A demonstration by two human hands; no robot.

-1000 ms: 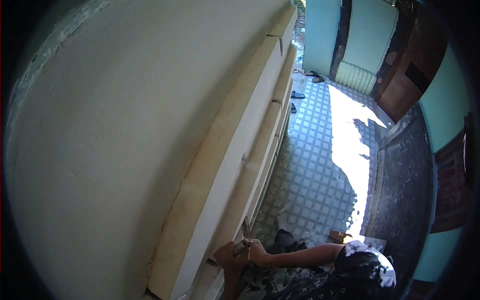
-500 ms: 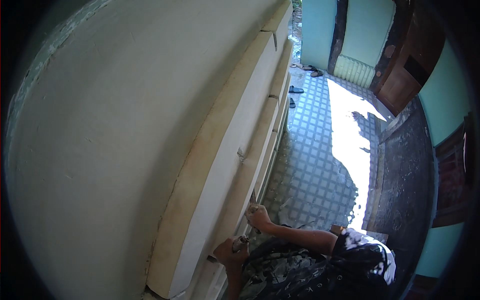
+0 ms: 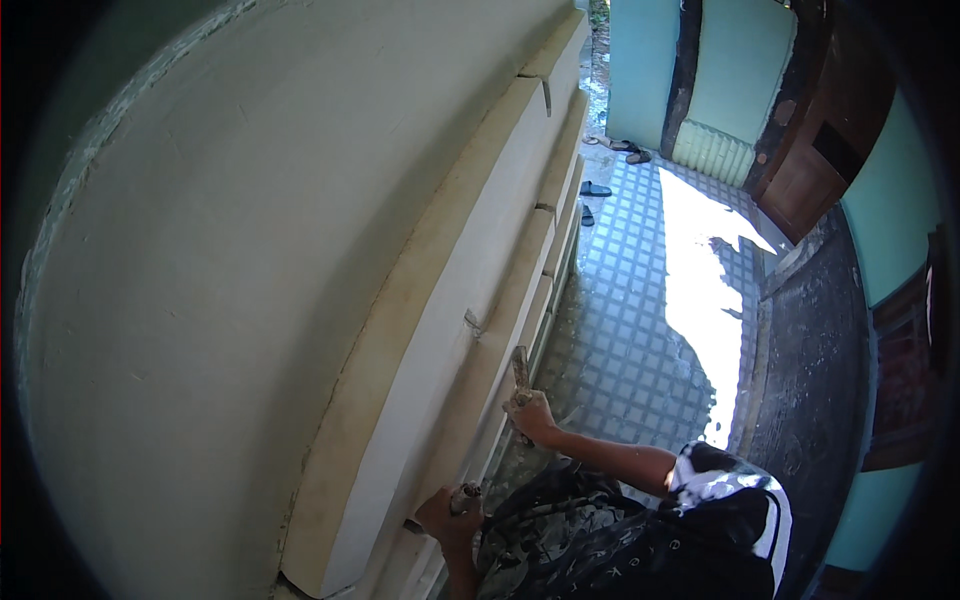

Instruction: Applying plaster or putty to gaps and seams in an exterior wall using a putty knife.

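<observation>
Along the wall runs a stepped cream-coloured moulding (image 3: 395, 330) with several projecting bands. My left hand (image 3: 446, 516) is closed around a short, dirt-crusted tool with a round handle end (image 3: 465, 496); a dark flat tip (image 3: 413, 526) shows on its other side, against the lower band. Farther ahead, my right hand (image 3: 531, 411) is wrapped round another worn, plaster-stained tool (image 3: 520, 368). A bar-like part of it stands out beyond the fist, beside the band's edge, and a short end shows below. Its exact kind cannot be made out.
A plain plastered wall (image 3: 210, 260) fills the left. Tiled floor (image 3: 620, 310) lies to the right, with a bright sunlit patch (image 3: 700, 290). Sandals (image 3: 595, 189) lie on the far floor. A brown door (image 3: 830, 140) and a dark low wall (image 3: 805, 370) stand at the right.
My right hand's tool has come away from the moulding's edge, and more of it shows. My left hand sits slightly farther left and lower. The whole view has shifted a little.
</observation>
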